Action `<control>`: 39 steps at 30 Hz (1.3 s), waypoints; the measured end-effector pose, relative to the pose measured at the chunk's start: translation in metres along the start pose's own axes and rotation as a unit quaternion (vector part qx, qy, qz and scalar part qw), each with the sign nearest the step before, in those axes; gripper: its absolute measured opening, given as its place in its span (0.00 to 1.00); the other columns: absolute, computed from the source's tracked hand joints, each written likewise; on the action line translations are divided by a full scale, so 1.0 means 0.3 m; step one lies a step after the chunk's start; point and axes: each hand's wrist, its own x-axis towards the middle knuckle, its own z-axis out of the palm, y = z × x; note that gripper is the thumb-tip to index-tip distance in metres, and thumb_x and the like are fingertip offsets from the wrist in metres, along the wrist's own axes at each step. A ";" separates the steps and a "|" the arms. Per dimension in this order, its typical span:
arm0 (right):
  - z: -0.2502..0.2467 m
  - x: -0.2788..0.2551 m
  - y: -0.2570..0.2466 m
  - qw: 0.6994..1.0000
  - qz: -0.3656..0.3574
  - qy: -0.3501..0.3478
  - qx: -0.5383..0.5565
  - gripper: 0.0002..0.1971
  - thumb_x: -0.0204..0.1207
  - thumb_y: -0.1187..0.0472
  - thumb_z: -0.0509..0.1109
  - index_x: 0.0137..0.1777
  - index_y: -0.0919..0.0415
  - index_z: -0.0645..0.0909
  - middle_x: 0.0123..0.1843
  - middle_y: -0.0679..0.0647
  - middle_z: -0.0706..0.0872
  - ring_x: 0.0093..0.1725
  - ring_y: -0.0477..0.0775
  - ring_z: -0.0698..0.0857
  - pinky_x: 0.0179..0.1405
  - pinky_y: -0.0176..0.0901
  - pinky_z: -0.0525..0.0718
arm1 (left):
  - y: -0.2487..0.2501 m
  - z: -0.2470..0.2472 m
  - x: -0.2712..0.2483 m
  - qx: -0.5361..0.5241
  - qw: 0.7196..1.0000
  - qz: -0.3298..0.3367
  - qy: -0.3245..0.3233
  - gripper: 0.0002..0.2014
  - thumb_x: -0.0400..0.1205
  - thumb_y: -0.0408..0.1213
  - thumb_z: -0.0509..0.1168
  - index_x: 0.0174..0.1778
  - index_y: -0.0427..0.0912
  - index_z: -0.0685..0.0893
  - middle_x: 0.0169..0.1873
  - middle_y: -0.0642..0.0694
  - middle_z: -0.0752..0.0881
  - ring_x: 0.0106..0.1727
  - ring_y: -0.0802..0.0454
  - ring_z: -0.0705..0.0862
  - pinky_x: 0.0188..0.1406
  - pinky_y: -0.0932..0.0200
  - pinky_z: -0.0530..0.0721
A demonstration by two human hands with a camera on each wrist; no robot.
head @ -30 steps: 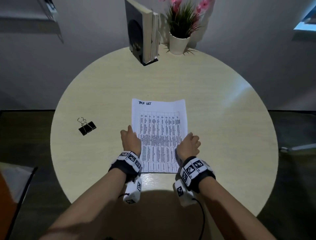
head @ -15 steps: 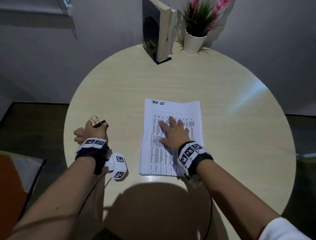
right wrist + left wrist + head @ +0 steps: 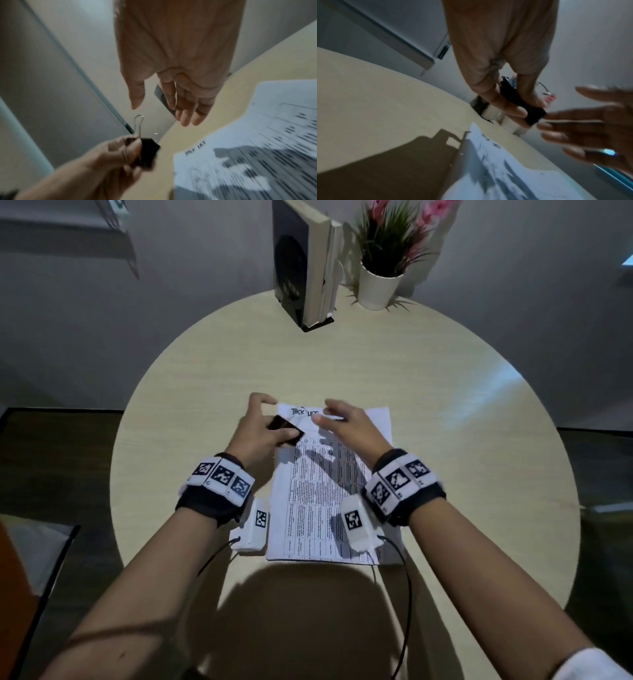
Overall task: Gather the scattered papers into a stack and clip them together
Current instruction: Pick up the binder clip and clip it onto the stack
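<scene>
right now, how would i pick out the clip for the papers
On the round pale wooden table, find the printed paper stack at its middle. At its top left corner, the left hand pinches the black binder clip, the only small black thing with wire handles.

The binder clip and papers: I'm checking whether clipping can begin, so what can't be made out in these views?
- Sheet count: the head view shows the paper stack from above only; its edges are too thin.
- Clip mouth: the left hand covers much of the binder clip in every view.
- Printed text: too small from the head, motion-blurred in the right wrist view.
- Right hand: contact with the paper is uncertain.
</scene>
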 end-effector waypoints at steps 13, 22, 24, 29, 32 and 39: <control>-0.171 0.033 -0.021 0.983 0.012 -0.077 -0.167 0.24 0.74 0.63 0.71 0.69 0.71 0.74 0.68 0.66 0.81 0.68 0.61 0.79 0.70 0.46 0.74 | 0.073 0.144 0.038 0.085 0.985 0.050 -0.139 0.22 0.75 0.26 0.68 0.57 0.48 0.66 0.36 0.42 0.86 0.36 0.49 0.83 0.37 0.64 0.80; -0.125 0.094 0.151 0.973 0.118 -0.028 -0.195 0.16 0.78 0.65 0.65 0.56 0.80 0.80 0.58 0.70 0.87 0.44 0.56 0.81 0.61 0.59 0.83 | -0.080 0.148 0.111 0.266 0.925 -0.234 0.135 0.33 0.78 0.49 0.64 0.69 0.27 0.65 0.72 0.32 0.62 0.74 0.35 0.61 0.72 0.40 0.69; -0.122 0.109 0.174 0.975 0.127 -0.026 -0.183 0.18 0.79 0.64 0.64 0.56 0.83 0.79 0.58 0.66 0.88 0.45 0.55 0.82 0.62 0.61 0.83 | -0.067 0.172 0.119 0.269 0.924 -0.249 0.106 0.33 0.79 0.50 0.62 0.69 0.26 0.66 0.73 0.33 0.61 0.74 0.35 0.61 0.71 0.41 0.67; -0.124 0.127 0.193 0.972 0.133 -0.025 -0.191 0.12 0.79 0.61 0.64 0.51 0.71 0.81 0.56 0.66 0.88 0.46 0.55 0.82 0.55 0.52 0.83 | -0.041 0.177 0.182 0.084 0.958 -0.256 0.094 0.27 0.85 0.44 0.53 0.74 0.29 0.63 0.75 0.31 0.67 0.75 0.35 0.69 0.70 0.46 0.70; -0.125 0.124 0.180 0.968 0.108 -0.038 -0.224 0.08 0.79 0.61 0.63 0.48 0.66 0.79 0.55 0.60 0.86 0.47 0.53 0.79 0.38 0.41 0.78 | -0.046 0.142 0.205 -0.032 0.968 -0.210 0.132 0.10 0.83 0.36 0.58 0.37 0.41 0.80 0.33 0.35 0.78 0.35 0.41 0.77 0.37 0.53 0.73; -0.161 0.222 0.035 0.917 -0.090 -0.006 -0.389 0.12 0.77 0.67 0.64 0.59 0.69 0.75 0.60 0.64 0.80 0.55 0.60 0.81 0.58 0.49 0.81 | -0.100 0.144 0.218 -0.097 0.967 -0.164 0.167 0.11 0.76 0.30 0.66 0.52 0.39 0.89 0.49 0.40 0.89 0.54 0.40 0.87 0.64 0.47 0.83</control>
